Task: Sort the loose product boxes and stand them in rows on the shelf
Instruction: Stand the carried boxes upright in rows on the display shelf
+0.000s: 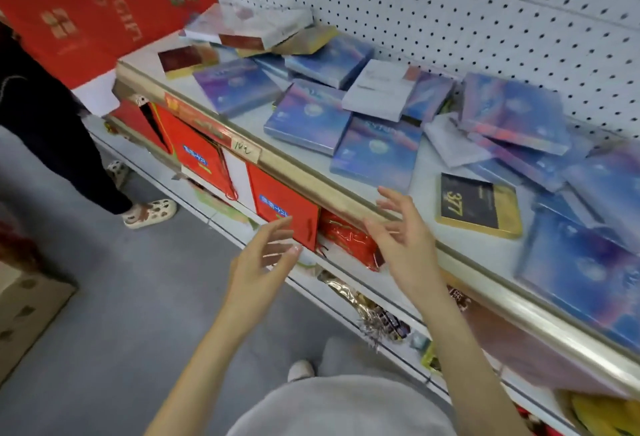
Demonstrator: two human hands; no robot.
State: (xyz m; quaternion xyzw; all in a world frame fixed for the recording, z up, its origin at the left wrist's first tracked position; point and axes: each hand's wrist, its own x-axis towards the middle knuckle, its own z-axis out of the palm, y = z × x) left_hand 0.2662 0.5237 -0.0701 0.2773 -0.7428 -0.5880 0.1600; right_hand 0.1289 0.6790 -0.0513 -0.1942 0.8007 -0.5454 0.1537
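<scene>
Centrally, left hand (263,255) and right hand (403,228) hover empty, fingers spread, near the shelf (311,176) edge; blue product boxes (375,153) lie flat, scattered across the shelf beyond; black-and-gold box (479,205) right.

Blue-and-purple starry boxes (375,153) cover the white shelf (460,241), with a black-and-gold box (479,205) near right, a white box (379,89) centre, and red bags (282,209) below.

Blue boxes (581,262) at right — motion-blurred, print unreadable.
</scene>
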